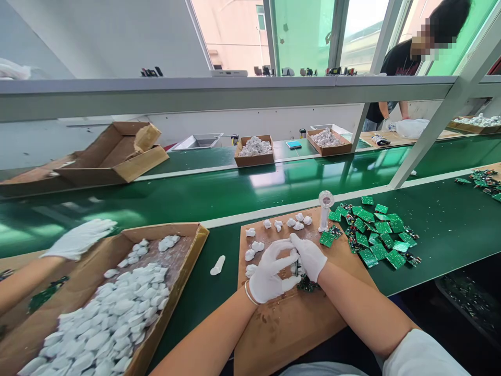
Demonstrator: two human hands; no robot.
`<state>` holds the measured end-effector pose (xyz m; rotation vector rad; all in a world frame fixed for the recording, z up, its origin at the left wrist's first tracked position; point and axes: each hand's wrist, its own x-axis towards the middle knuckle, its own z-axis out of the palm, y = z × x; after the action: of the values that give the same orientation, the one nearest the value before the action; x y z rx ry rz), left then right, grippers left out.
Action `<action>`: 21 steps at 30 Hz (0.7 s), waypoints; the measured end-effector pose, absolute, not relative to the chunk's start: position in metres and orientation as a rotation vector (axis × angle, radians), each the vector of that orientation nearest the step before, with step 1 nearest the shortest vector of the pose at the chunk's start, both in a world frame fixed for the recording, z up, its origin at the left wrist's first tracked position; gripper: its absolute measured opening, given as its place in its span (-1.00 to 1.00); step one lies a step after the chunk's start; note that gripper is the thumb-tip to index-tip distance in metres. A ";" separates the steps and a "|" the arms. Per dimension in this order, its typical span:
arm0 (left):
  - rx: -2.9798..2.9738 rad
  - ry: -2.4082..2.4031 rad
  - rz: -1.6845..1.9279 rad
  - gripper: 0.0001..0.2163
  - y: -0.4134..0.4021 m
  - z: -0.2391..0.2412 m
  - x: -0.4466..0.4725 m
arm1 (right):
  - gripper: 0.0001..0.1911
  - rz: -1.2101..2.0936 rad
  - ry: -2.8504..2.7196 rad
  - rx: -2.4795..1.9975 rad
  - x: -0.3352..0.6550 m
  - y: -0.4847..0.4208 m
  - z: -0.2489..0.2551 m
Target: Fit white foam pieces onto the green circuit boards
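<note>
Both of my hands wear white gloves and meet over a brown cardboard sheet [297, 334]. My left hand [270, 274] curls its thumb and fingers around the near side of a small circuit board [299, 268]. My right hand [309, 256] grips the same board from the other side; its fingers hide much of it. Below them, more circuit board parts [308, 285] show on the cardboard. White putty-like lumps [297, 226] lie along the sheet's far and left edges. Beyond my right hand stands a clear handheld fan-shaped object [325, 211], with a pile of green circuit boards [378, 232] to its right.
A cardboard tray [191, 245] of white lumps stands at left, with another person's gloved hand [82, 237] behind it. One lump [218, 265] lies on the green table. Beyond the green conveyor [219, 190] are filled boxes [255, 151], an opened carton [117, 156] and a person [403, 62].
</note>
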<state>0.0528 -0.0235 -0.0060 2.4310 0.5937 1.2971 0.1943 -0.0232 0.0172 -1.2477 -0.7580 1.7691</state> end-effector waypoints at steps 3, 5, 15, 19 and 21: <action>2.421 0.627 1.313 -0.51 -0.026 -0.006 0.055 | -0.44 1.725 -0.816 -1.291 0.193 -0.024 0.013; 2.381 0.648 1.311 -0.53 -0.028 -0.008 0.055 | -0.45 1.753 -0.797 -1.236 0.193 -0.023 0.010; 2.108 0.623 1.351 -0.41 -0.013 -0.017 0.038 | -0.74 2.026 -0.920 -0.492 0.213 -0.024 0.028; 2.276 0.664 1.346 -0.44 -0.012 -0.008 0.039 | -0.80 1.967 -1.035 -0.582 0.209 -0.028 0.033; 2.297 0.651 1.391 -0.48 -0.012 -0.004 0.041 | -0.78 1.954 -1.060 -0.610 0.207 -0.029 0.035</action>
<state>0.0407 -0.0124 -0.0039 2.2973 0.6506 1.3912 0.2067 -0.0292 0.0354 -0.6099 -1.0602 1.9542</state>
